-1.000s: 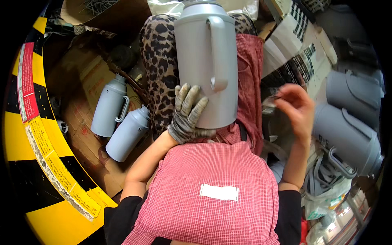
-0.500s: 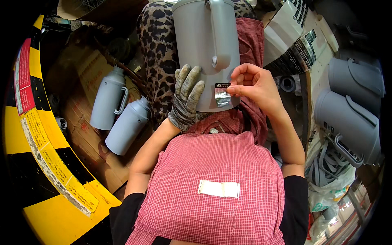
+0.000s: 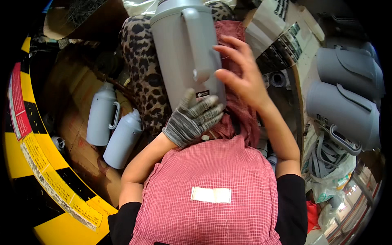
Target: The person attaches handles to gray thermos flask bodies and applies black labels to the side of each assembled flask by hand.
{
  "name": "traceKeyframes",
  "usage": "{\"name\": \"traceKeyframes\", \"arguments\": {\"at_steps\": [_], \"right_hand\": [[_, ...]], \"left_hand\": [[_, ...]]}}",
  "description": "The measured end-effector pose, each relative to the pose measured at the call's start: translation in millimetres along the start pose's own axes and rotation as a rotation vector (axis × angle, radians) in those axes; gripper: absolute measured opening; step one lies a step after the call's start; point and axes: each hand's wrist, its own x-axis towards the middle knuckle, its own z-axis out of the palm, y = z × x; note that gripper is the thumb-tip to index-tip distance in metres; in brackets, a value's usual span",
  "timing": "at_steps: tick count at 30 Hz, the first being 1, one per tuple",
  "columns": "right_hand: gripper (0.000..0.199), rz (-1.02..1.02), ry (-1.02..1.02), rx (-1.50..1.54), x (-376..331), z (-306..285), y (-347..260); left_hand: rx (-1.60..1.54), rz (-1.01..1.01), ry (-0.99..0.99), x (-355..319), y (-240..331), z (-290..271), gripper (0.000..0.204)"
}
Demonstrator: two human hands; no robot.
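Across my lap lies a large grey thermos jug (image 3: pixel 173 57), its handle (image 3: pixel 194 45) facing up and its base toward me. My left hand (image 3: pixel 192 121), in a grey striped glove, rests flat near the base with fingers stretched out. It covers most of a sticker (image 3: pixel 202 94); only the black top strip shows above the fingers. My bare right hand (image 3: pixel 245 77) hovers just right of the jug, fingers apart, with nothing visible in it.
Two smaller blue-grey jugs (image 3: pixel 100 116) stand on cardboard (image 3: pixel 77 139) at left, inside a yellow-and-black striped edge (image 3: pixel 53 192). More grey jugs (image 3: pixel 343 110) lie at right, above a bag of grey handles (image 3: pixel 326 159). A printed sticker sheet (image 3: pixel 281 51) lies at upper right.
My right hand has let go of the sticker and moved up, its fingers spreading. My left hand has slid right over the sticker. The jug has shifted left and up in view.
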Motion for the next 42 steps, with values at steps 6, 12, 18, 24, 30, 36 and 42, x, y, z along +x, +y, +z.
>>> {"name": "traceKeyframes", "arguments": {"at_steps": [6, 12, 18, 24, 30, 36, 42], "right_hand": [[0.044, -0.009, -0.053, 0.209, 20.9, 30.8, -22.7], [0.045, 0.301, -0.449, 1.088, -10.7, -7.7, 10.6], [0.026, -0.152, 0.238, -0.389, 77.7, -122.4, 78.8], [0.026, -0.131, 0.122, -0.651, 138.3, -197.0, 198.0], [0.028, 0.019, 0.164, -0.296, 139.9, -186.8, 221.9], [0.032, 0.107, 0.215, -0.308, 144.5, -186.9, 222.4], [0.027, -0.01, 0.264, -0.385, 144.9, -178.3, 219.3]], "left_hand": [[-0.293, 0.11, 0.093, 22.9, -48.1, -60.3, 0.032], [-1.24, -0.448, 0.821, 33.4, -176.0, -123.9, 0.056], [-0.785, -0.609, 0.516, 73.2, -197.8, -132.7, 0.026], [0.023, -0.47, 0.132, 134.4, -215.6, -121.9, 0.018], [-0.623, -0.667, 0.24, 144.2, -224.9, -71.8, 0.026], [-0.523, -0.664, 0.231, 148.0, -237.9, -52.9, 0.027], [-0.316, -0.653, 0.151, 164.5, -238.7, -51.6, 0.029]]}}
